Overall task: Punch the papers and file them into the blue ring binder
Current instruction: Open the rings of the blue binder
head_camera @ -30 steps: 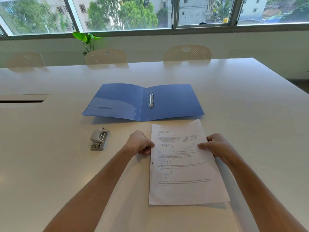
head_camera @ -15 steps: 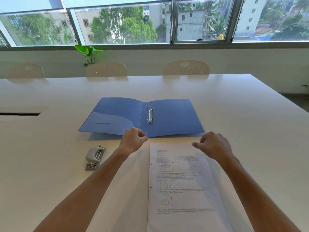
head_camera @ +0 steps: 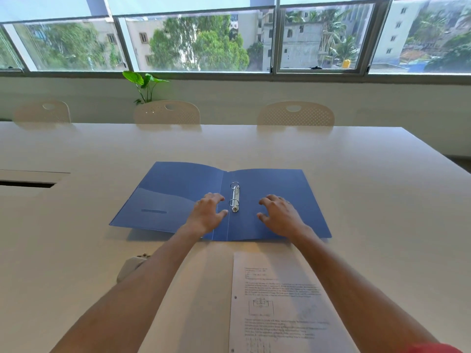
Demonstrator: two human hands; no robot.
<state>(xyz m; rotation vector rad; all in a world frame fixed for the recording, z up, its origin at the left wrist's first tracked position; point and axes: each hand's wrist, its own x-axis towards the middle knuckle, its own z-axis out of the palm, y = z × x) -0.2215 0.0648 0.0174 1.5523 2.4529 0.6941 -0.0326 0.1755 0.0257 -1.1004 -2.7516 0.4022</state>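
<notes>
Both hands had moved off the thin paper (head_camera: 280,301) onto the flat blue binder (head_camera: 280,184). Left hand (head_camera: 207,212) and right hand (head_camera: 280,215) held nothing, fingers loose beside shiny metal rings (head_camera: 235,197).

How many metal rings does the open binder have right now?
2. The far ring stands at the top of the binder's spine clip; the near ring sits lower on it, between the left hand and right hand.
</notes>
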